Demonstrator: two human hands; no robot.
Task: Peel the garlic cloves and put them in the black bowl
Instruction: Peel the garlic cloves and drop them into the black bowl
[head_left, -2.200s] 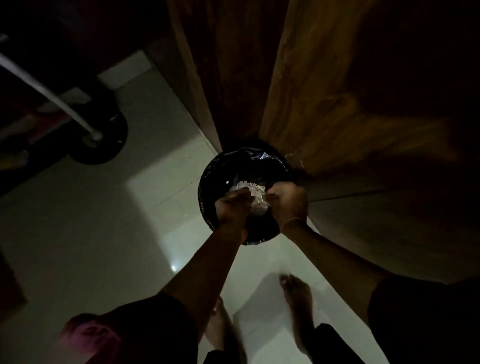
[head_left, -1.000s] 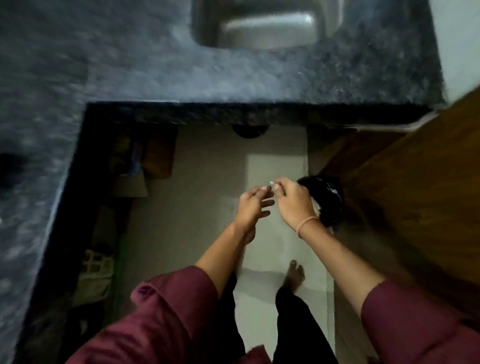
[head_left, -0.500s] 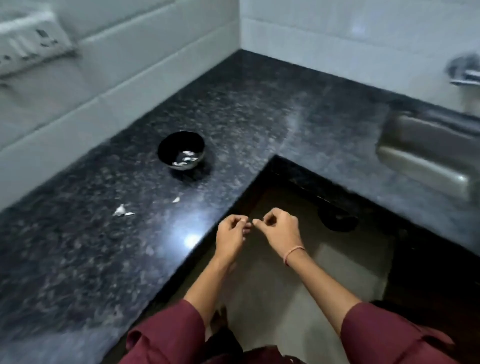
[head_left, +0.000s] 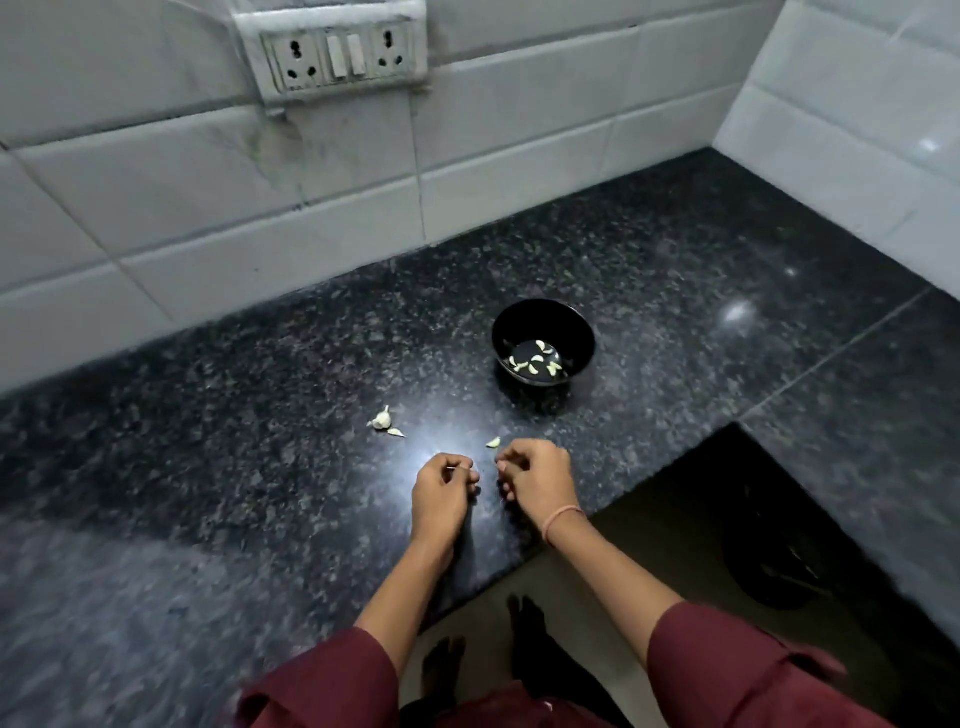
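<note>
The black bowl (head_left: 543, 347) stands on the dark granite counter (head_left: 260, 467) and holds several peeled garlic cloves (head_left: 535, 361). A small piece of a garlic bulb (head_left: 382, 418) lies to its left, with a sliver (head_left: 396, 432) beside it. One loose clove (head_left: 493, 442) rests just beyond my right hand (head_left: 535, 480). My left hand (head_left: 441, 493) hovers close to it, both low over the counter near its front edge. Fingers of both hands are curled in; I see nothing held in either.
White tiled walls rise behind and to the right of the counter. A socket and switch plate (head_left: 340, 52) is on the back wall. The counter's inner corner drops to the floor, where my bare feet (head_left: 441, 670) stand.
I turned from the bin on the floor back to the counter. The bowl and cloves now lie straight ahead, and my hands have come over the counter's edge.
</note>
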